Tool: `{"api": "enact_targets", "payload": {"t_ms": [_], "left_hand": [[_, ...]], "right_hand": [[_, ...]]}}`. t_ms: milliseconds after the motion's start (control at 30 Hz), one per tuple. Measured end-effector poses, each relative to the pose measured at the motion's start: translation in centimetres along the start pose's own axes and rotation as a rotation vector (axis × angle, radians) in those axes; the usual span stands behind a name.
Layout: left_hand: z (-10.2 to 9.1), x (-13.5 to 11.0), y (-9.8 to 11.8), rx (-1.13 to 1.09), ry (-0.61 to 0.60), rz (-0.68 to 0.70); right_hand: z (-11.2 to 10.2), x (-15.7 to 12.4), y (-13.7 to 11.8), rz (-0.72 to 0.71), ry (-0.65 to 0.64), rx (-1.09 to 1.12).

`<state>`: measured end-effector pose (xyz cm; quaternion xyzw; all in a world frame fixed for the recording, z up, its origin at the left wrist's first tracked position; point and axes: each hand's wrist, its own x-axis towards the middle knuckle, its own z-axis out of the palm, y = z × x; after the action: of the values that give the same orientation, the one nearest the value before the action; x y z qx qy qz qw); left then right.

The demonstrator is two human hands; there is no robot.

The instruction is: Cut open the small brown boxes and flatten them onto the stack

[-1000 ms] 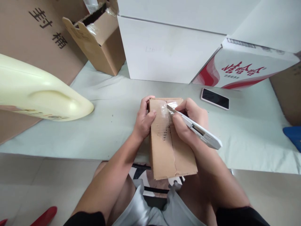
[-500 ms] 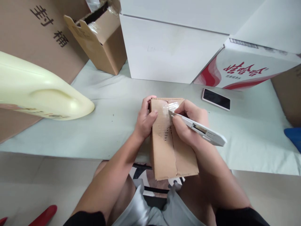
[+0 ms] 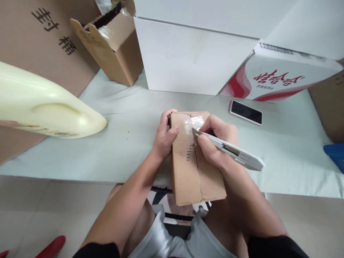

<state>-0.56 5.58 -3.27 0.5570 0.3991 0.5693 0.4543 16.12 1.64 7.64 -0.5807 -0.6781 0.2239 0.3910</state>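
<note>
A small brown cardboard box [image 3: 185,175] sits at the front edge of the table, its near end jutting out past it. Clear tape [image 3: 197,122] lies across the centre seam at its far end. My left hand [image 3: 166,134] grips the box's left side, thumb on top and fingers around the far left corner. In my right hand [image 3: 219,138] is a white utility knife [image 3: 238,154], held like a pen. Its blade tip touches the seam beside the tape, while the handle's rear end points to the lower right.
A phone [image 3: 245,112] lies to the right on the pale green tablecloth [image 3: 129,150]. White boxes [image 3: 193,57] and a red-and-white carton [image 3: 279,77] stand behind. An open cardboard box [image 3: 115,50] is at back left, and a pale yellow rounded object [image 3: 53,104] reaches in from the left.
The blade tip has shifted slightly down along the seam, and the knife's rear end has swung a little right and down. My left hand still holds the box in place.
</note>
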Motion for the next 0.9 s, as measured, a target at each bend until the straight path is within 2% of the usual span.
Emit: {"api": "enact_targets", "payload": {"t_ms": [133, 333, 567, 767, 900], "left_hand": [[0.0, -0.1, -0.2, 0.002, -0.007, 0.002], [0.2, -0.1, -0.1, -0.022, 0.008, -0.002], [-0.1, -0.2, 0.3, 0.023, -0.038, -0.020], [-0.2, -0.4, 0.9, 0.000, -0.067, -0.045], [-0.4, -0.3, 1.2, -0.006, -0.073, -0.061]], "right_hand": [[-0.4, 0.0, -0.2, 0.014, -0.059, 0.067], [-0.3, -0.1, 0.0, -0.006, -0.039, 0.144], [-1.4, -0.7, -1.0, -0.082, -0.039, 0.065], [-2.6, -1.3, -2.1, -0.154, 0.059, 0.036], [-3.6, -2.0, -2.6, -0.075, 0.175, -0.015]]}}
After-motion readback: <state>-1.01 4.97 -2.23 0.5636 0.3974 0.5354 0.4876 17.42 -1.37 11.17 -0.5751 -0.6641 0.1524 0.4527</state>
